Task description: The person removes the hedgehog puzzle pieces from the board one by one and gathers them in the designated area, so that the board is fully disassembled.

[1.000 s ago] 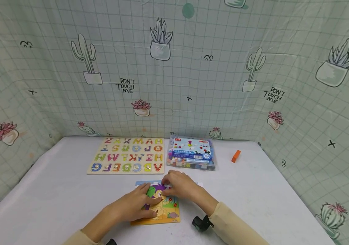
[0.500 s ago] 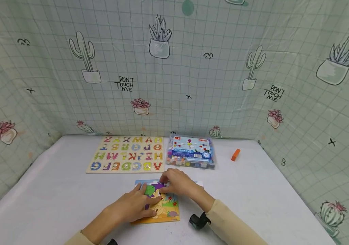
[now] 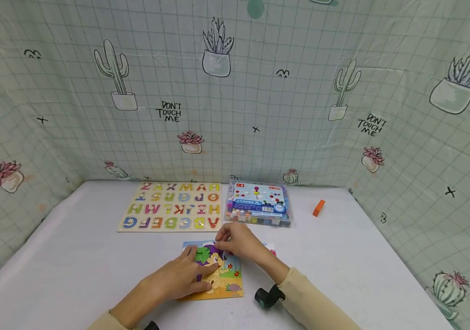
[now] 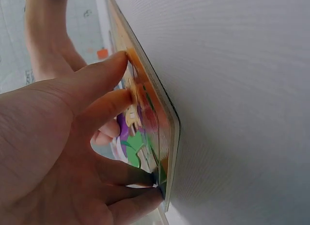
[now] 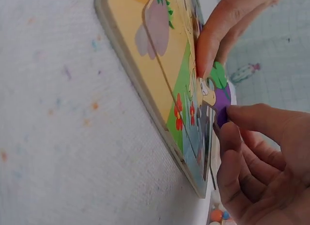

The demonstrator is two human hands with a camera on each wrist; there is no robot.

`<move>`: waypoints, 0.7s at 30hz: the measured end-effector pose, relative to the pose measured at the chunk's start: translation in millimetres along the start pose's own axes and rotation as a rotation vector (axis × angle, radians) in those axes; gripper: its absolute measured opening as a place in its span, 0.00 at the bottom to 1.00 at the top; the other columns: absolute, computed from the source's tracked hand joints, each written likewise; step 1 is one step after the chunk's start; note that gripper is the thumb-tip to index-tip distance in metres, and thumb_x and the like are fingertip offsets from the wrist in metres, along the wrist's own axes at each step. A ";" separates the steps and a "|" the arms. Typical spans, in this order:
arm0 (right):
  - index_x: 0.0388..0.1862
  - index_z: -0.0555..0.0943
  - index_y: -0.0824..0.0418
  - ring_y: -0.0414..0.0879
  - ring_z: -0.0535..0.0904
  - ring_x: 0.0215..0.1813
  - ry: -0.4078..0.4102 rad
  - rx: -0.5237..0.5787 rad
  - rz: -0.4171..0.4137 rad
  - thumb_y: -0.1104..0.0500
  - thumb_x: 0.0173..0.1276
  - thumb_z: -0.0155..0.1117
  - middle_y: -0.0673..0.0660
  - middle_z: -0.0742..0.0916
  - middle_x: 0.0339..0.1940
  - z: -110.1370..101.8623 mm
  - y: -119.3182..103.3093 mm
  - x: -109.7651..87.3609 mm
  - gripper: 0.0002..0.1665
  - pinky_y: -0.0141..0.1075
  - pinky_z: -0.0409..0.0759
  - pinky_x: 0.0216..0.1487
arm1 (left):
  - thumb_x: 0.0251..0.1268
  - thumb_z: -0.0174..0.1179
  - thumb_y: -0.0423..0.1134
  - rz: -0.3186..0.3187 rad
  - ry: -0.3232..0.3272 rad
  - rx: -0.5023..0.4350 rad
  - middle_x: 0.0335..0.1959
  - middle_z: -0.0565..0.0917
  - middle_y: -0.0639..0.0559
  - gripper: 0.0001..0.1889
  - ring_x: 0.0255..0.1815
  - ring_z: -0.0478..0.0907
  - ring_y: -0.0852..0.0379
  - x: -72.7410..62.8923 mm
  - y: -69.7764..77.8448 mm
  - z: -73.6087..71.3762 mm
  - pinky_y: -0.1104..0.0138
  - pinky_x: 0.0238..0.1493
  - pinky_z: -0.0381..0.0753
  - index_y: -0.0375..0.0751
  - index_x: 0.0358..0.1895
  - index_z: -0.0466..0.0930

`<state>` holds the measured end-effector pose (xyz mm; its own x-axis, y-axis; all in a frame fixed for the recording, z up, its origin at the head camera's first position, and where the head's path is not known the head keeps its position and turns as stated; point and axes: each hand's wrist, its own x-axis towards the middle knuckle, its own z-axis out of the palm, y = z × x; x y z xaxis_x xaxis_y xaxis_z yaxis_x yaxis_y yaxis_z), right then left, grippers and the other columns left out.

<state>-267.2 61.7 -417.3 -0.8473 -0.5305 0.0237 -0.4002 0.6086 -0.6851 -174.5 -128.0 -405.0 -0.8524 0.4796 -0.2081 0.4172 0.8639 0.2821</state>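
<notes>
A wooden jigsaw puzzle (image 3: 233, 287) with a cartoon figure in purple and green lies on the white table. My left hand (image 3: 177, 276) rests on its left side, thumb and spread fingertips pressing the picture near the edge; the left wrist view shows these fingertips (image 4: 121, 62) on the surface. Over the puzzle's far part, my right hand (image 3: 240, 240) pinches a puzzle piece (image 5: 222, 104) between thumb and index finger. That piece, purple with a green leaf and part of a face, stands tilted up from the board in the right wrist view, a darker gap showing beneath.
Behind the puzzle lies a wooden alphabet board (image 3: 168, 230) with coloured letters. Beside it is a clear plastic box (image 3: 259, 201) of small coloured parts. An orange block (image 3: 318, 208) lies at the back right. A whitish item with pink marks (image 3: 273, 249) shows beyond my right wrist.
My right hand has shifted slightly away from me, and its pinched puzzle piece now tilts up at the puzzle's far part. The left hand stays in place on the picture.
</notes>
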 end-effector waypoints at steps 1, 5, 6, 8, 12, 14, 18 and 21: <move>0.36 0.83 0.60 0.37 0.77 0.23 -0.003 0.020 -0.007 0.59 0.64 0.70 0.51 0.87 0.28 0.2 0.3 0.6 0.06 0.27 0.75 0.23 | 0.67 0.58 0.59 0.002 0.000 0.001 0.70 0.61 0.20 0.24 0.74 0.56 0.25 0.1 -0.2 0.2 0.36 0.61 0.71 0.62 0.64 0.77; 0.39 0.86 0.62 0.36 0.75 0.21 -0.043 0.045 -0.045 0.59 0.66 0.67 0.52 0.87 0.26 -0.5 2.1 1.4 0.07 0.26 0.73 0.22 | 0.66 0.58 0.59 0.008 0.009 0.010 0.70 0.62 0.21 0.24 0.73 0.58 0.27 0.0 -0.2 0.4 0.37 0.59 0.73 0.63 0.64 0.77; 0.39 0.87 0.62 0.36 0.74 0.21 -0.054 0.042 -0.054 0.59 0.67 0.67 0.52 0.87 0.26 -1.0 2.8 1.3 0.08 0.26 0.72 0.23 | 0.66 0.58 0.60 0.008 0.012 0.017 0.70 0.63 0.22 0.24 0.73 0.59 0.27 0.0 -0.2 0.2 0.37 0.59 0.74 0.64 0.64 0.77; 0.38 0.87 0.61 0.35 0.73 0.23 -0.067 0.036 -0.064 0.57 0.69 0.64 0.51 0.86 0.26 -3.3 4.3 0.1 0.08 0.25 0.72 0.24 | 0.65 0.58 0.60 0.012 0.018 0.026 0.70 0.64 0.22 0.24 0.73 0.60 0.28 -0.1 -0.2 -0.2 0.37 0.57 0.75 0.65 0.64 0.77; 0.39 0.85 0.60 0.36 0.73 0.29 -0.057 0.052 -0.035 0.55 0.72 0.60 0.49 0.84 0.29 -11.6 10.0 -4.6 0.10 0.26 0.73 0.30 | 0.65 0.58 0.60 0.020 0.030 0.037 0.69 0.65 0.23 0.23 0.72 0.62 0.29 -0.2 0.7 -0.8 0.38 0.55 0.77 0.66 0.64 0.77; 0.40 0.84 0.60 0.38 0.73 0.30 -0.060 0.095 -0.004 0.55 0.73 0.59 0.50 0.83 0.31 -17.4 14.3 -8.5 0.11 0.28 0.73 0.31 | 0.65 0.58 0.60 0.020 0.033 0.038 0.68 0.66 0.23 0.23 0.71 0.63 0.29 0.0 0.9 -0.7 0.38 0.55 0.77 0.66 0.63 0.77; 0.43 0.82 0.62 0.40 0.74 0.31 -0.080 0.191 0.068 0.53 0.75 0.57 0.52 0.83 0.32 -28.3 26.0 -18.3 0.13 0.31 0.74 0.31 | 0.65 0.58 0.60 0.009 0.031 0.043 0.68 0.66 0.24 0.23 0.71 0.63 0.29 -0.1 0.5 -0.7 0.38 0.55 0.77 0.66 0.63 0.77; 0.45 0.81 0.63 0.41 0.75 0.32 -0.097 0.244 0.100 0.53 0.75 0.56 0.54 0.83 0.34 -34.4 35.9 -25.1 0.15 0.33 0.74 0.32 | 0.65 0.59 0.60 0.000 0.027 0.044 0.69 0.66 0.25 0.24 0.71 0.63 0.29 -0.6 -0.2 -0.9 0.37 0.55 0.77 0.67 0.64 0.76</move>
<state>-272.3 117.1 -417.5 -0.8365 -0.5358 -0.1144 -0.2105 0.5070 -0.8358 -174.4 -128.6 -404.1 -0.8606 0.4755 -0.1827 0.4298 0.8703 0.2403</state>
